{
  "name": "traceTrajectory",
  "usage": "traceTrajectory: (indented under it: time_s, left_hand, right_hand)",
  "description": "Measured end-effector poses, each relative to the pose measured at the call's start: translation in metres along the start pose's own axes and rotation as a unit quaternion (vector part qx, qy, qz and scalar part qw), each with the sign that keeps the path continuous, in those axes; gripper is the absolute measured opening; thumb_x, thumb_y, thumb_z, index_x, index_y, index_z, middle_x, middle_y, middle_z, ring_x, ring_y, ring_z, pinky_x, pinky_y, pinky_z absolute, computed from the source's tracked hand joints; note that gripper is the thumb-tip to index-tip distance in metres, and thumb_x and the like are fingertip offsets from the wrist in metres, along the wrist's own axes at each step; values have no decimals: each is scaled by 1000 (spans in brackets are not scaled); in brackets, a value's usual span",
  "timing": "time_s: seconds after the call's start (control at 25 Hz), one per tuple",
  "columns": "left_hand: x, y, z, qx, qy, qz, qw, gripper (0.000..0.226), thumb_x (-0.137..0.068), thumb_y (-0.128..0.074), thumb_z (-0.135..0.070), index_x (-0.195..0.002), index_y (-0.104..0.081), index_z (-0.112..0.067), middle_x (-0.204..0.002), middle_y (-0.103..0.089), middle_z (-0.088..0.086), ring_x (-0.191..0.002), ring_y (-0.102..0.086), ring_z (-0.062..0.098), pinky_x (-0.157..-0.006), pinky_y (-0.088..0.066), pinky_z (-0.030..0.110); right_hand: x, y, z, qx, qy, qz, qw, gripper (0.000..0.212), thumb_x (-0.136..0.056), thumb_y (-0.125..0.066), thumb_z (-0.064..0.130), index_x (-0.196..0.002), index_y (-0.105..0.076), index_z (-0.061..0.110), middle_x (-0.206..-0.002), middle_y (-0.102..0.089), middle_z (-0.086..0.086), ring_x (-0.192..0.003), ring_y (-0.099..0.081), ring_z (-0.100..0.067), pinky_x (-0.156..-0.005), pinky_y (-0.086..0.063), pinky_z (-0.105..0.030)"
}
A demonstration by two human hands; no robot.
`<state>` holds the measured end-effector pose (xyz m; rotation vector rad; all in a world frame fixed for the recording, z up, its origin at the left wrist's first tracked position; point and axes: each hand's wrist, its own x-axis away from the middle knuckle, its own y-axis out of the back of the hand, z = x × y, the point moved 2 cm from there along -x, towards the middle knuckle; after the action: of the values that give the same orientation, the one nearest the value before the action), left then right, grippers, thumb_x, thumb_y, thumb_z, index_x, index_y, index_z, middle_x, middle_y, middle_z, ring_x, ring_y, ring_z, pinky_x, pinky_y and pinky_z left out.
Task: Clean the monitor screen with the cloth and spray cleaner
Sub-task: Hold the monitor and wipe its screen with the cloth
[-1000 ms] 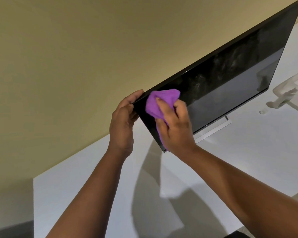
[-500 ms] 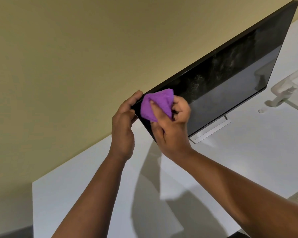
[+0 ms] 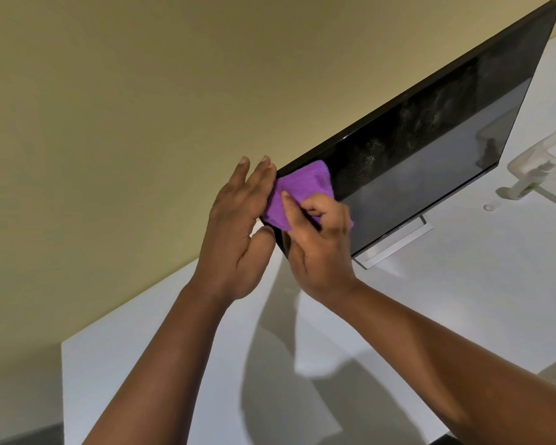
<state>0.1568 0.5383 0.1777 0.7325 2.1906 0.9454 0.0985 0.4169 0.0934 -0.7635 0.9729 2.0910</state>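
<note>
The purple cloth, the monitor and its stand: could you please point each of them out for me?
purple cloth (image 3: pixel 297 191), head view, on its bare upper fold above the right hand's fingers.
monitor (image 3: pixel 430 162), head view, on the dark screen near its middle.
stand (image 3: pixel 395 242), head view, on the silver base below the screen.

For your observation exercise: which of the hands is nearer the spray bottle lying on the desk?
Right. The right hand works mid-screen, on the spray bottle's side; the left hand sits beyond it at the monitor's far edge.

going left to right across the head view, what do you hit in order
wall → left hand → cloth → right hand → monitor → spray bottle
</note>
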Motion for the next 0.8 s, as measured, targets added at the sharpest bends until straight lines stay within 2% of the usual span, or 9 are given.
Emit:
traceTrajectory:
  time_s: [0.12, 0.2, 0.28, 0.36, 0.44, 0.52, 0.64, 0.72, 0.8]
  left_hand:
    - [-2, -2, -7, 28, 4, 4, 1000, 83, -81, -43, -11, -161, -22, -3, -163, -37, 8, -154, -28, 14, -123, -24, 39]
    - [-1, -3, -8, 87, 22, 2, 996, 90, -78, -43, -9, -162, -11, -2, -162, -41, 9, -152, -32, 11, -120, -25, 39]
    - [-1, -5, -8, 132, 36, -2, 991, 94, -77, -40, -17, -163, -4, -4, -161, -43, 9, -153, -32, 16, -121, -24, 37]
    - [-1, -7, -9, 168, 56, -5, 984, 98, -75, -40, -21, -163, 1, -9, -160, -45, 7, -153, -32, 18, -119, -24, 26]
    - [-3, -7, -11, 197, 73, -12, 978, 100, -73, -42, -18, -163, 3, -17, -160, -44, 4, -152, -33, 16, -113, -29, 15]
    - [-5, -5, -9, 236, 104, -24, 966, 104, -73, -45, -10, -163, 3, -31, -161, -42, -1, -151, -35, 16, -110, -37, 18]
    - [-5, -4, -5, 254, 129, -31, 958, 111, -70, -43, 3, -161, 3, -41, -158, -41, -4, -148, -40, 16, -108, -42, 22]
    - [-4, -4, -4, 244, 122, -22, 962, 109, -69, -45, -7, -161, 5, -41, -157, -43, 0, -148, -40, 18, -110, -37, 19]
    - [-4, -3, -4, 236, 118, -18, 964, 108, -68, -44, -17, -160, 5, -42, -154, -47, 0, -148, -40, 18, -112, -34, 19]
  right_hand:
    - [17, -11, 3, -18, 57, 63, 996, 27, -93, -70, 7, -120, -72, 6, -120, -51, -9, -98, -57, -34, -84, -48, -46]
    - [33, -8, -10, -4, 43, 91, 995, 32, -91, -64, 1, -121, -73, 5, -111, -60, -16, -90, -61, -40, -79, -51, -48]
    - [37, 1, -24, -18, -9, 83, 996, 38, -92, -56, -3, -127, -70, 3, -104, -61, -20, -89, -61, -38, -78, -52, -49]
    - [26, 3, -30, -41, -62, 51, 996, 43, -94, -53, -1, -136, -62, 2, -110, -53, -15, -93, -57, -33, -83, -52, -44]
    - [10, -5, -17, -75, -72, 24, 994, 46, -97, -50, 3, -143, -54, 1, -112, -48, -11, -93, -56, -31, -86, -50, -37]
    - [0, -15, -1, -99, -23, 36, 994, 44, -99, -54, 5, -143, -53, 2, -109, -52, -13, -91, -57, -32, -83, -50, -39]
    - [14, -17, -1, -46, 51, 95, 993, 37, -95, -63, 3, -132, -63, 3, -98, -60, -17, -82, -58, -34, -71, -52, -43]
    - [27, -7, -12, -41, 11, 112, 993, 31, -98, -56, 3, -126, -69, 2, -90, -58, -16, -76, -56, -31, -61, -51, -44]
    - [26, 2, -20, -73, -62, 85, 992, 41, -94, -57, -3, -134, -64, 3, -97, -55, -14, -81, -55, -27, -66, -52, -43]
